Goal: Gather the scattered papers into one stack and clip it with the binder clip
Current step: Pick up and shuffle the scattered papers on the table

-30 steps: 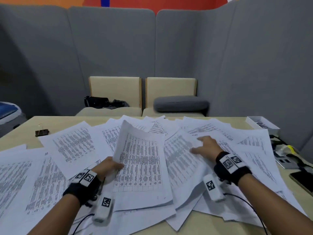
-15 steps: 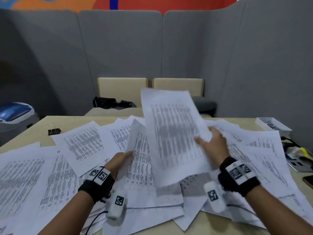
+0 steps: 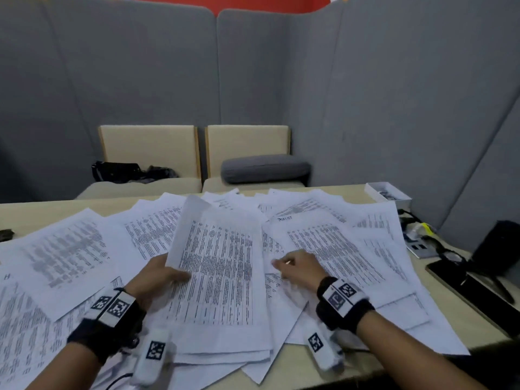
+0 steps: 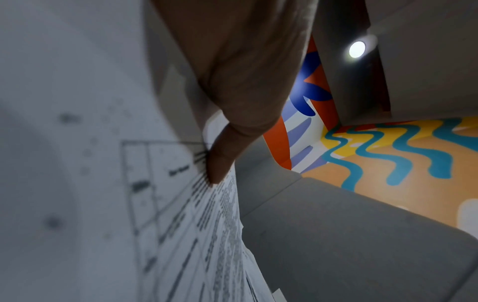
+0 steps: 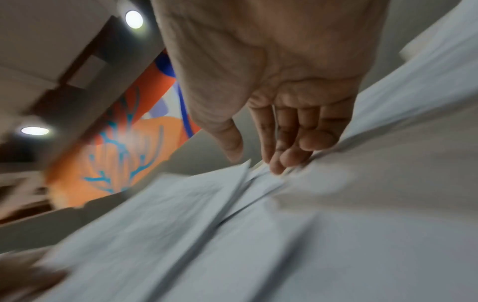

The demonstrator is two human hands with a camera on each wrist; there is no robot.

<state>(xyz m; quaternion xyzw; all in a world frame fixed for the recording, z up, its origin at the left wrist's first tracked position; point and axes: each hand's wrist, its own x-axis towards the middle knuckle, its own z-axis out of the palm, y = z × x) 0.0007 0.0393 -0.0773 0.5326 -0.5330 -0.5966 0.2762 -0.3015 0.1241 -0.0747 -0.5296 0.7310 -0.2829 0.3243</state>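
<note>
White printed sheets lie scattered over the table (image 3: 84,205). My left hand (image 3: 160,277) grips a gathered stack of papers (image 3: 219,282) by its left edge, thumb on top. The left wrist view shows that thumb (image 4: 220,163) pressed on the printed top sheet (image 4: 181,214). My right hand (image 3: 292,267) rests its fingertips on the left edge of a loose sheet (image 3: 332,249) to the right of the stack. In the blurred right wrist view its fingers (image 5: 284,157) touch overlapping paper edges with the thumb held apart. A dark binder clip (image 3: 6,234) shows partly at the far left edge.
A white box (image 3: 388,194) sits at the table's back right corner. A dark phone (image 3: 464,291), cables and a black object (image 3: 498,249) crowd the right edge. Two beige chairs (image 3: 149,153) with a grey cushion (image 3: 264,167) stand behind the table, before grey partitions.
My right hand lifted a sheet, laid it on the stack that my left hand holds, then moved back to the right onto another loose sheet.
</note>
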